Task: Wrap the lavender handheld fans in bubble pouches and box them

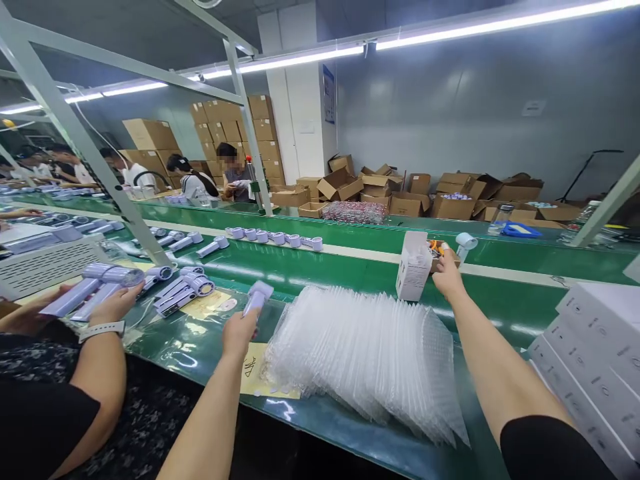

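Green conveyor belt (280,267), lavender handheld device (259,293) at 9 o'clock, clear bubble-textured bags (360,353) at 6, yellow paper (250,380) at 7, white boxes (607,333) with small dark prints at 4.

Bright, cool light from long tube lamps (500,25) overhead; glare streaks on the green worktop (195,347); the ceiling is dimmer, edges stretch wide-angle, and distant figures look soft, one face pixelated

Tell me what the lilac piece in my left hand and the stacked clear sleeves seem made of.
Lilac piece: probably hard moulded plastic with a smooth satin finish, from its even colour and sheen.
Clear sleeves: thin, shiny plastic, likely bubble wrap, from see-through layers and dimpled texture.
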Action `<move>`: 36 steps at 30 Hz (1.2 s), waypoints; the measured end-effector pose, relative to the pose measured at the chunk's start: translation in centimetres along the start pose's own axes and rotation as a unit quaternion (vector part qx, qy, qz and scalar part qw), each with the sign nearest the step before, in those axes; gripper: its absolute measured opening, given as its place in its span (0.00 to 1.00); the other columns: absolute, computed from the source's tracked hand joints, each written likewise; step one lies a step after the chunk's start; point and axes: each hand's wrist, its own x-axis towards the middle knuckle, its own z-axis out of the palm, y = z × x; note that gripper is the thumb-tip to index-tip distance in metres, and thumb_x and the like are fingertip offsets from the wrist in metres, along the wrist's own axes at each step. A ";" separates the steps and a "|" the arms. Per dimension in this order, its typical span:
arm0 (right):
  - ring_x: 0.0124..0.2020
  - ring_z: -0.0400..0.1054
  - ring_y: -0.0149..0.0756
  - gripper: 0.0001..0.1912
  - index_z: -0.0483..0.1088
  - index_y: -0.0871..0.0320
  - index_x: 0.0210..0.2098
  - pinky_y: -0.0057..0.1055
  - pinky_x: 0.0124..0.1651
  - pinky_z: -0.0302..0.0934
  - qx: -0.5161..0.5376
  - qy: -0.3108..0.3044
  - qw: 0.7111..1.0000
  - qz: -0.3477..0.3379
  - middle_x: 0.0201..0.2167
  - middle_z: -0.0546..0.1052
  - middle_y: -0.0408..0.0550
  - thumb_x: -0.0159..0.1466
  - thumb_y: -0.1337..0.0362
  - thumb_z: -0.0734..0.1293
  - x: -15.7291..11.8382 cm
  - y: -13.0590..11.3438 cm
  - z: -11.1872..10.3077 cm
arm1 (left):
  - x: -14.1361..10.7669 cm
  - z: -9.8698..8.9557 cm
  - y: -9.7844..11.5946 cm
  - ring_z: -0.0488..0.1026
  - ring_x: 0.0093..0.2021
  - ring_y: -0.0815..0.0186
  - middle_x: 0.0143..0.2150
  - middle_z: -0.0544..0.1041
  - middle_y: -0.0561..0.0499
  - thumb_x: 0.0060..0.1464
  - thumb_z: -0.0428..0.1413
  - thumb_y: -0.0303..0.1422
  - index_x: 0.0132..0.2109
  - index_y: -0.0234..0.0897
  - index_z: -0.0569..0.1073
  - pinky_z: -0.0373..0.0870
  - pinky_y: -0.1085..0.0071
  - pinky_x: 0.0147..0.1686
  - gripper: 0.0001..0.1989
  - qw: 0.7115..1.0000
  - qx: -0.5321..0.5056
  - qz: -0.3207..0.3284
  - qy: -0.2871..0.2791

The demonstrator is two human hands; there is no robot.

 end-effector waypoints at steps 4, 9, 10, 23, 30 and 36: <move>0.41 0.72 0.42 0.24 0.58 0.59 0.53 0.42 0.41 0.68 0.112 -0.013 0.989 0.095 0.44 0.74 0.58 0.60 0.56 0.61 -6.2 -4.2 -1.2 | -7.9 2.4 5.8 0.64 0.15 0.71 0.20 0.66 0.56 0.39 0.58 0.43 0.30 0.33 0.67 0.53 0.77 0.13 0.17 0.951 -0.273 0.019 -0.146; 0.41 0.73 0.41 0.19 0.68 0.56 0.41 0.40 0.42 0.69 0.452 -0.162 0.847 0.227 0.41 0.77 0.52 0.58 0.49 0.66 -15.5 -9.4 -2.0 | -20.9 8.2 10.4 0.65 0.17 0.73 0.22 0.66 0.57 0.47 0.56 0.47 0.36 0.32 0.70 0.61 0.76 0.16 0.19 0.863 -0.206 0.166 -0.429; 0.39 0.73 0.39 0.18 0.69 0.57 0.39 0.37 0.41 0.69 0.490 -0.123 0.828 0.242 0.37 0.77 0.50 0.56 0.51 0.68 -16.6 -9.8 -2.7 | -22.8 9.2 10.8 0.67 0.19 0.72 0.22 0.68 0.55 0.49 0.54 0.47 0.37 0.32 0.71 0.64 0.75 0.20 0.20 0.824 -0.160 0.215 -0.499; 0.29 0.69 0.34 0.27 0.66 0.50 0.50 0.31 0.29 0.67 0.393 -0.113 0.826 0.388 0.33 0.74 0.44 0.51 0.59 0.73 -31.7 -6.8 -15.9 | -29.1 17.4 11.0 0.72 0.38 0.57 0.35 0.75 0.42 0.49 0.54 0.25 0.34 0.33 0.75 0.66 0.66 0.33 0.05 0.494 0.406 0.667 -0.383; 0.26 0.70 0.33 0.19 0.68 0.54 0.41 0.29 0.28 0.66 0.547 -0.197 0.727 0.364 0.30 0.75 0.46 0.51 0.60 0.73 -30.8 -3.8 -14.2 | -29.9 17.4 12.7 0.69 0.30 0.69 0.27 0.73 0.54 0.45 0.59 0.29 0.27 0.34 0.72 0.63 0.74 0.30 0.04 0.721 0.157 0.423 -0.526; 0.30 0.70 0.34 0.25 0.62 0.52 0.50 0.28 0.25 0.67 0.535 -0.153 0.739 0.379 0.31 0.74 0.45 0.55 0.62 0.71 -27.8 -2.7 -13.5 | -30.0 17.5 11.8 0.62 0.21 0.74 0.19 0.67 0.56 0.42 0.57 0.25 0.26 0.31 0.71 0.57 0.76 0.22 0.02 0.792 -0.028 0.155 -0.590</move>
